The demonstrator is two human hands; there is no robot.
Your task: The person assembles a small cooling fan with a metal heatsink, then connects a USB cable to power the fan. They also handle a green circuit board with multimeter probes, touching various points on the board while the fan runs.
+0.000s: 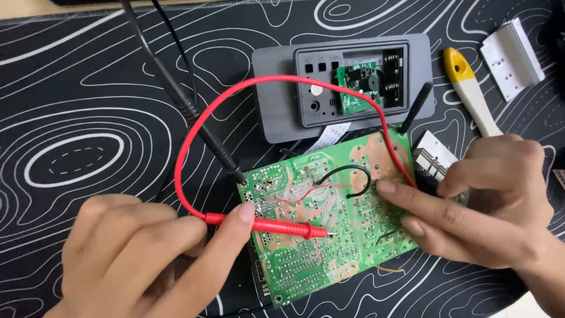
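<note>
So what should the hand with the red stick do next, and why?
Probably hold the red probe steady where it is. Its metal tip sits on the solder side of the green board, the black probe rests at the board's upper left corner, and the left hand pinches the red one while the right hand pins the board down.

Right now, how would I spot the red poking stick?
Find the green circuit board on the black swirly mat. The red probe lies across its left side, pinched by the left hand. Unlike the black probe above, it trails a looping red wire.
</note>
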